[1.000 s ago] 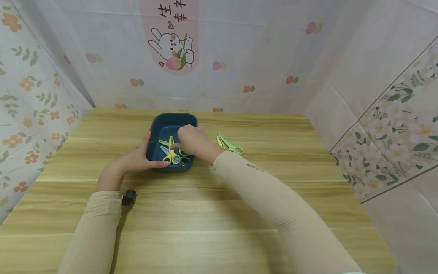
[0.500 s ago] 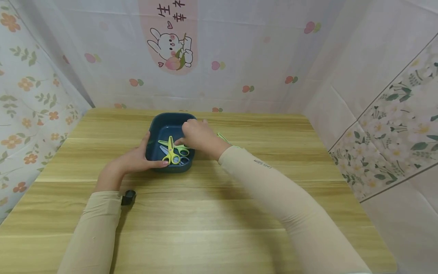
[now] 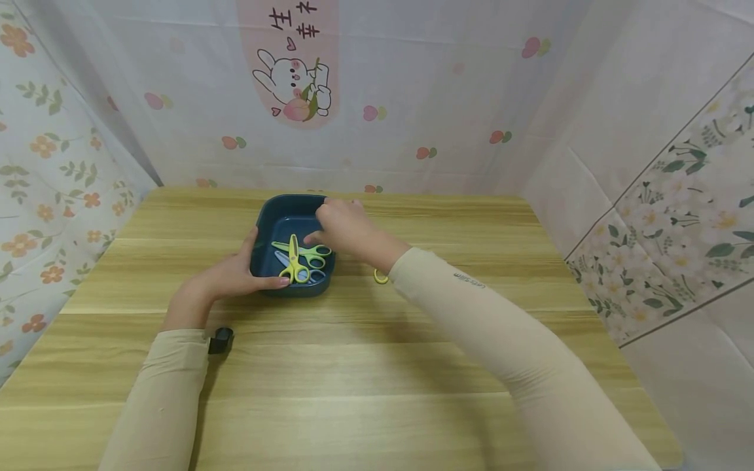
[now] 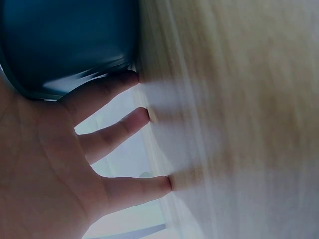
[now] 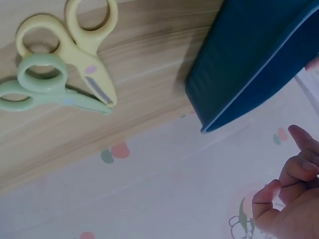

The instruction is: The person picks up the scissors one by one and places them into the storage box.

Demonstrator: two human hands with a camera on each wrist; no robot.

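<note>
A dark blue tray [image 3: 268, 212] stands on the wooden table [image 3: 377, 366]. In it lie yellow scissors [image 3: 292, 260], green scissors [image 3: 312, 250] and a blue pair [image 3: 300, 275]. My left hand [image 3: 232, 276] braces the tray's near-left corner, thumb along the front wall. In the left wrist view its fingers [image 4: 119, 127] lie straight and spread beside the tray [image 4: 65, 40]. My right hand [image 3: 341, 226] hovers over the tray's right rim, fingers loosely curled and holding nothing. The right wrist view shows its empty fingers [image 5: 291, 196] by the tray's outer wall [image 5: 249, 55].
Right of the tray, yellow scissors [image 5: 82, 55] and green scissors [image 5: 45, 87] lie together on the table. In the head view only a yellow loop [image 3: 380, 277] shows beside my right forearm. Patterned curtain walls [image 3: 412, 98] close in the back and both sides.
My right hand let go of the green scissors inside the tray and drew back toward the tray's far-right rim. The left hand and tray stayed put.
</note>
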